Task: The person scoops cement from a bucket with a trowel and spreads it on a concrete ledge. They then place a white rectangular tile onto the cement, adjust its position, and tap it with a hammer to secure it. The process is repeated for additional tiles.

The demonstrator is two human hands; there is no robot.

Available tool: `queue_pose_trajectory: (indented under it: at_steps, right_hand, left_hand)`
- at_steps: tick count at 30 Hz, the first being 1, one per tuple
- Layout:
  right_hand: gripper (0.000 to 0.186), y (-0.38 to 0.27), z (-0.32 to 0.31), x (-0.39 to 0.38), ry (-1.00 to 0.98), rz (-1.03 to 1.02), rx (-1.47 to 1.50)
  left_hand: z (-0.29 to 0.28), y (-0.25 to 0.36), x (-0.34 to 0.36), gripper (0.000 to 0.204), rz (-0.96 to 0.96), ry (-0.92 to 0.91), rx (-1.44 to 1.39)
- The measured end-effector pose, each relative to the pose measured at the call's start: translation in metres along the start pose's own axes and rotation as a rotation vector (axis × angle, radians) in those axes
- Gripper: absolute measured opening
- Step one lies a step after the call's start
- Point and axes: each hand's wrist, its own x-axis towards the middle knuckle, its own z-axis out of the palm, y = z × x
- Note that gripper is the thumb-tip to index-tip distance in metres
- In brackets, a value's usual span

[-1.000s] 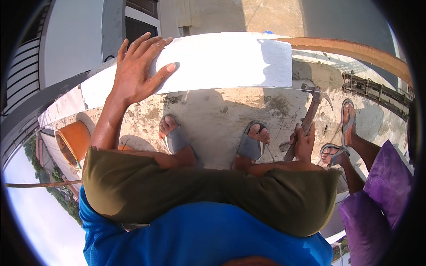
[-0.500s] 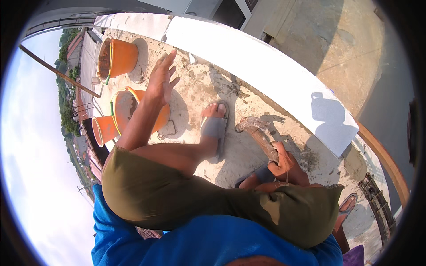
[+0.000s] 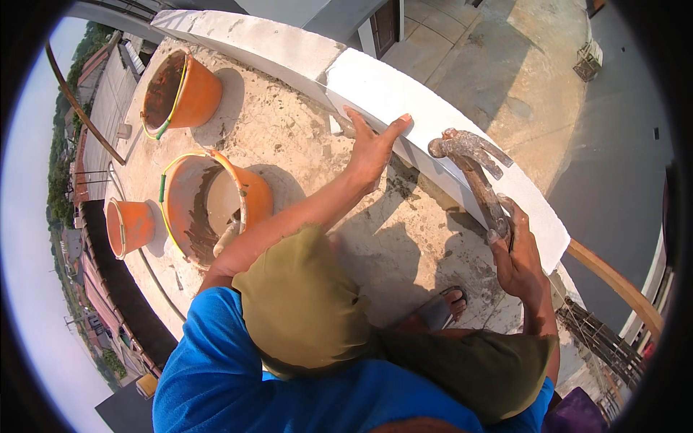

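A long white block [image 3: 382,81] lies along the low curved ledge in front of me. My left hand [image 3: 369,155] rests against its near side, fingers spread, one digit reaching its top edge. My right hand [image 3: 518,252] is wrapped round the handle of a mortar-caked claw hammer [image 3: 473,173]. The hammer's head is up over the block's top; whether it touches cannot be made out.
Left stand an orange bucket [image 3: 201,94], a larger orange bucket [image 3: 256,198] holding grey mix and a partly hidden tool, and a small orange bucket [image 3: 133,224]. A paler block [image 3: 253,40] adjoins the white one. Beyond lies a lower paved yard [image 3: 505,79].
My left hand has come down from the air onto the block. The hammer has risen from near my feet to above the block. My view and body have shifted towards the ledge.
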Motion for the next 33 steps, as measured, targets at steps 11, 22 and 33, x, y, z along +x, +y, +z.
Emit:
queue_pose_trajectory:
  at_steps: [11,22,33]
  right_hand:
    - [0.053,-0.131,-0.001,0.175,-0.080,0.137,-0.142]
    - [0.053,-0.108,0.043,0.212,-0.005,0.078,-0.238]
    - [0.053,-0.103,0.042,0.199,0.054,-0.010,-0.224]
  left_hand:
    - [-0.015,-0.002,0.019,0.137,0.040,0.136,-0.067]
    - [-0.012,-0.001,0.021,0.133,0.091,0.161,0.043]
    - [-0.017,-0.013,0.021,0.142,0.142,0.187,0.067]
